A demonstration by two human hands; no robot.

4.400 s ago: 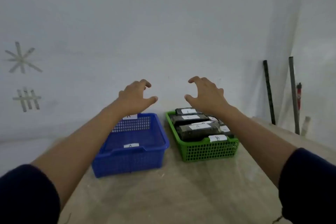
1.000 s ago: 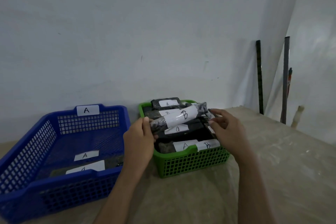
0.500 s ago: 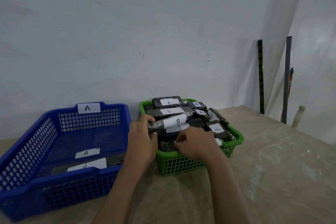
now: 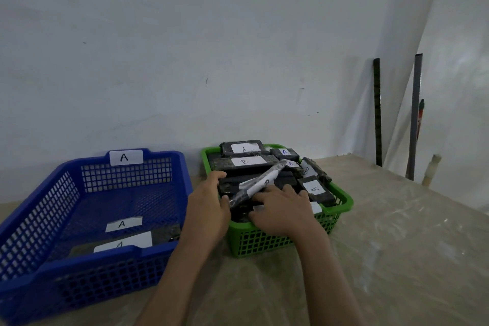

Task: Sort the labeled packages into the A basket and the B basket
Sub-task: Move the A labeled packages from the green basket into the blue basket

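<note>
The blue basket [image 4: 79,259] with an A tag stands on the left and holds one dark labeled package [image 4: 124,243] near its front wall. To its right, the green basket [image 4: 344,201] is piled with several dark packages labeled A or B. My left hand [image 4: 209,204] grips the lower end of a slim package marked B [image 4: 256,185], which lies tilted across the pile. At the basket's front, my right hand [image 4: 283,209] has its fingers over a package and its thumb at the near side. That package is mostly hidden.
Both baskets sit on a tan table [image 4: 370,259] against a white wall. Two dark poles [image 4: 377,111] and a red-tipped stick lean in the right corner. Bare tabletop stretches to the right of the green basket.
The B package has come down from mid-air and now rests slanted on the pile, still in my left hand. My right hand has left its far end and dropped onto the front packages.
</note>
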